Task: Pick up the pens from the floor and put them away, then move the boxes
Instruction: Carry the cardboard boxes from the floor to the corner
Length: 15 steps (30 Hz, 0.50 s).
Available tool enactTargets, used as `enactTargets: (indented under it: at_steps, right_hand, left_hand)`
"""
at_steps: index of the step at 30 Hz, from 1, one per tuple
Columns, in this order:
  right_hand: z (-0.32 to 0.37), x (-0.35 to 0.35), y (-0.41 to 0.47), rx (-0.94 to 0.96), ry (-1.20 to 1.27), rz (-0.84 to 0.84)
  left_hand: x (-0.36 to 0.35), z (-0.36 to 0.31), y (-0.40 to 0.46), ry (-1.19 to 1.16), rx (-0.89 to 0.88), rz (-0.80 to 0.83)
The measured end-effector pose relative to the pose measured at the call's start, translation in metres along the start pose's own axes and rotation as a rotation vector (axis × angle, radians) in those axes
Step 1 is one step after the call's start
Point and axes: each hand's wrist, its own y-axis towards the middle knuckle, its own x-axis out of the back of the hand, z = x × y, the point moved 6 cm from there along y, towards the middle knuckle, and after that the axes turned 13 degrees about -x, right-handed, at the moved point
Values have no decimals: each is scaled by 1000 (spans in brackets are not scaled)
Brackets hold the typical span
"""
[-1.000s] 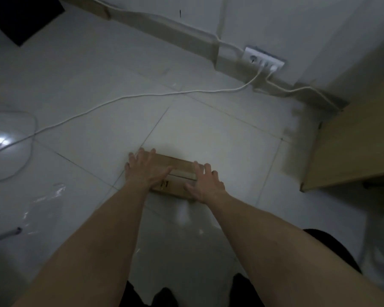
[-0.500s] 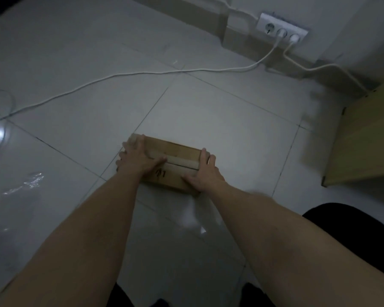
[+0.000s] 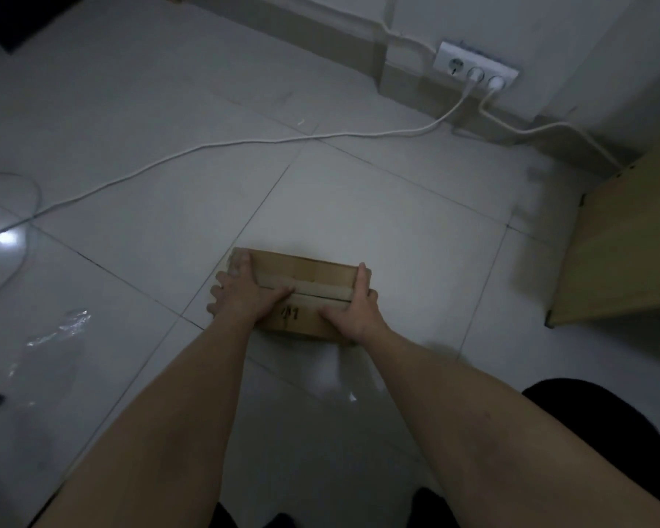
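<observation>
Pens are nowhere to be seen on the pale tiled floor [image 3: 138,108], so the first part of the task is judged to be done, and the box-moving part is judged to be under way. At the far left a crumpled sheet of clear plastic film [image 3: 60,325] lies on the tiles, and a long white power cable [image 3: 191,150] is trailed across them from the white wall socket strip [image 3: 477,66].

Towards the middle, the small flat brown cardboard box [image 3: 309,274], taped along its top seam, sits on the floor and is clasped at both ends. The left hand [image 3: 241,295] is set on the box's left end, thumb laid along the tape and fingers wrapped down over the edge. The right hand [image 3: 353,310] is set on the right end, thumb on the top and fingers curled over the side. The box is not seen to be lifted clear of the tiles; carrying it off is judged to be what is left, and no other box is in view. At the far right stands a light wooden cabinet [image 3: 625,253].

Compared with a second ago, the hands have been shifted from lying flat on the lid to gripping the ends, and the view has been brought nearer and lower.
</observation>
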Motion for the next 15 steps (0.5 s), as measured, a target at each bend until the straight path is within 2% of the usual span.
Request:
enactTargets:
  at_steps: [5,11,13,15]
  right_hand:
    - [30,81,-89,-13,-6,-46]
    - [91,214,-229,-51,12,-115]
    - [123,283,-296,-68,37,-155]
    - [138,312,-328,-57,37,-184]
  left_hand:
    - [68,-70,-69,-2,-24,62]
    - [198,-188,-169,-33,-83,90]
    - [266,-251,-216,-23,-141,93]
    - [298,-277,-240,-21,-161,74]
